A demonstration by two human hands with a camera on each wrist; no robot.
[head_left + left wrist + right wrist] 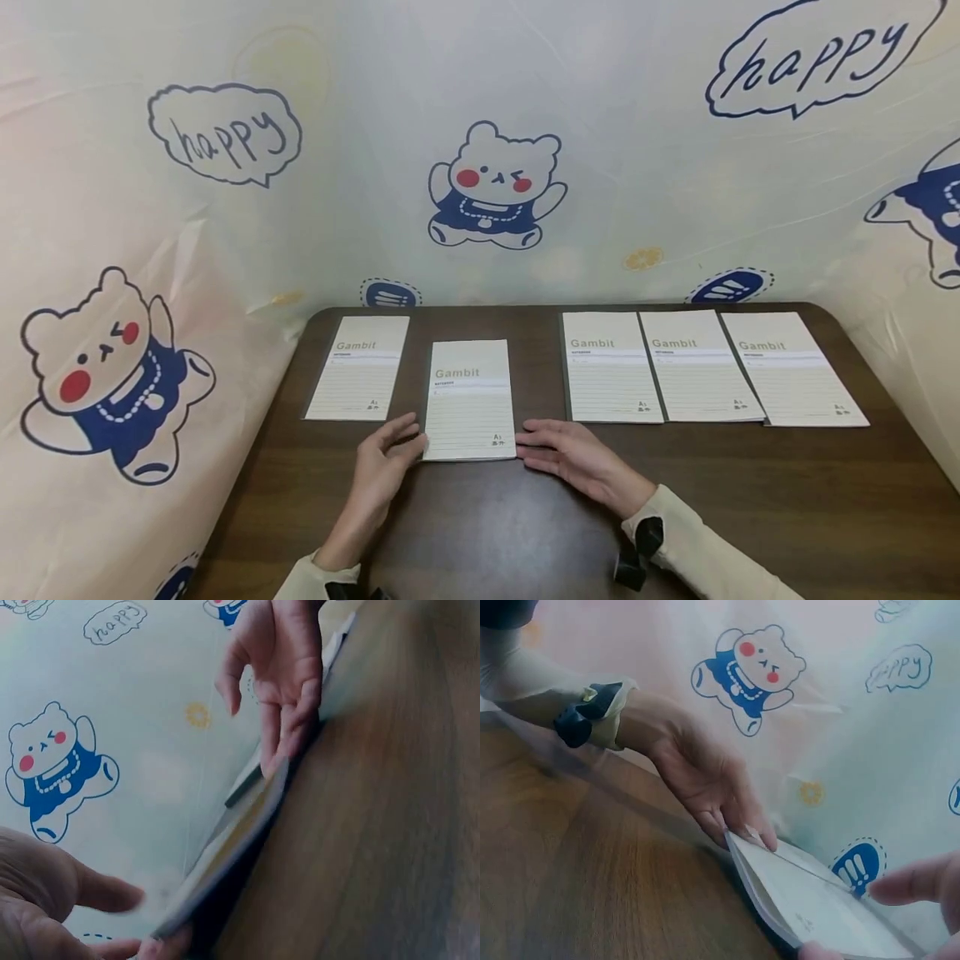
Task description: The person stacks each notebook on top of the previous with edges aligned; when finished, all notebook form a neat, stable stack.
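A white "Gambit" notebook [471, 404] is in the middle of the table, nearer to me than the other notebooks. My left hand [384, 467] is at its lower left edge, fingertips right at the side. On the opposite edge, the straight fingers of my right hand [577, 462] touch the lower right side. In the left wrist view, the thumb of the left hand [60, 907] stands apart from the notebook [232, 851], with fingertips at its corner. The right wrist view shows the notebook [810, 889] between both hands, its near edge showing slightly parted pages.
One matching notebook [358, 367] lies at the far left of the brown table [480, 533]. Toward the right, three more notebooks lie in a row: a left one [611, 367], a middle one [697, 367] and a right one [791, 367]. A bear-printed curtain [637, 183] hangs behind the table.
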